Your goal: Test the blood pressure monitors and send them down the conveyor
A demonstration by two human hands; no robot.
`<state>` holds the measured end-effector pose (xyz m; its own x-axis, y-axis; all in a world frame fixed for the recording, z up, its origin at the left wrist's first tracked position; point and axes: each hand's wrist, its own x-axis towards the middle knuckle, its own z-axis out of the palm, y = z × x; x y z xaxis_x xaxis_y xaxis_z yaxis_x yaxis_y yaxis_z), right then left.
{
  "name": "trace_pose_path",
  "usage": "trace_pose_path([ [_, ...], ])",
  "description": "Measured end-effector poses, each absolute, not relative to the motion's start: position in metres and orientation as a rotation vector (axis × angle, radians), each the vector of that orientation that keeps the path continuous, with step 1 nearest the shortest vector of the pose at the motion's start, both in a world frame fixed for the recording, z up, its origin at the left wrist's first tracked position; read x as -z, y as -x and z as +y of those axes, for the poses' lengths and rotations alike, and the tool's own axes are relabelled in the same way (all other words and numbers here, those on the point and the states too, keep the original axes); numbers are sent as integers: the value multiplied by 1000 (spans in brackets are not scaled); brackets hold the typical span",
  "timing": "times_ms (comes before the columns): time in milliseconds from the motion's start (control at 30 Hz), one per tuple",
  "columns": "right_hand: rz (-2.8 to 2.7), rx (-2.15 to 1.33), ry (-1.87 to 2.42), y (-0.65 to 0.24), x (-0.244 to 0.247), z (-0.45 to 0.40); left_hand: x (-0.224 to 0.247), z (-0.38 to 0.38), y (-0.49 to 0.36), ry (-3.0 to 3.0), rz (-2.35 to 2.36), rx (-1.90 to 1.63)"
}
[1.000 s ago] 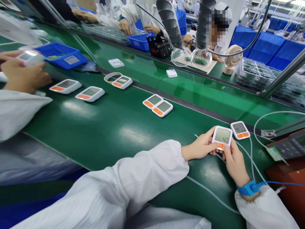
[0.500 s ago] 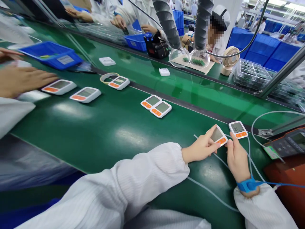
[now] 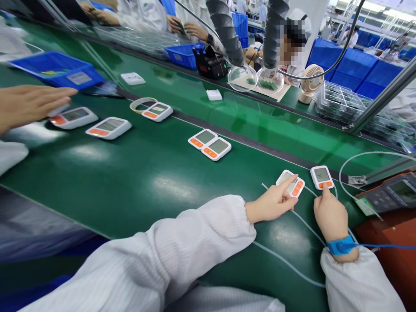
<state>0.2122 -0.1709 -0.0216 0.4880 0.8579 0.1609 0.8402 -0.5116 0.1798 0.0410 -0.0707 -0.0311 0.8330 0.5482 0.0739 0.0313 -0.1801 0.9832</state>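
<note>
My left hand (image 3: 271, 203) is at a small white device with a grey screen and orange button strip (image 3: 297, 189). Its index finger lies across the face and the thumb is at the near edge, gripping it; the other fingers are curled and partly hidden. Dark digits show partly on that screen. Just to the right, a similar white device (image 3: 320, 174) lies on the green table (image 3: 156, 216). My right hand (image 3: 331, 214), wearing a blue wrist strap (image 3: 341, 245), touches its orange strip with an outstretched index finger, the other fingers folded in.
Two similar devices (image 3: 209, 144) lie side by side mid-table, with several more to the left. Another person's hand (image 3: 35, 104) is beside the leftmost. Thin pale tubes or cables (image 3: 289, 262) cross near my hands. A grey instrument (image 3: 390, 195) stands right; a blue tray (image 3: 81, 82) sits far left.
My right hand has turned, bringing its index finger onto the right device's orange strip. The device at my left hand has rotated and shows digits. The other person's hand has shifted left.
</note>
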Motion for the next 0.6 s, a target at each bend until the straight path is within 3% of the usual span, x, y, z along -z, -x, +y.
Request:
trace_pose_path([
  [200, 1506, -298, -2704, -210, 21, -171, 16, -42, -25, -2018, 506, -702],
  [367, 1500, -259, -2738, -207, 21, -170, 8, 25, 18, -2449, 992, -968],
  [500, 1488, -247, -2749, -207, 19, -169, 20, 58, 62, -2429, 1671, -823],
  [600, 1459, -239, -2746, -208, 17, -168, 33, 64, 82, -2349, 1882, -633],
])
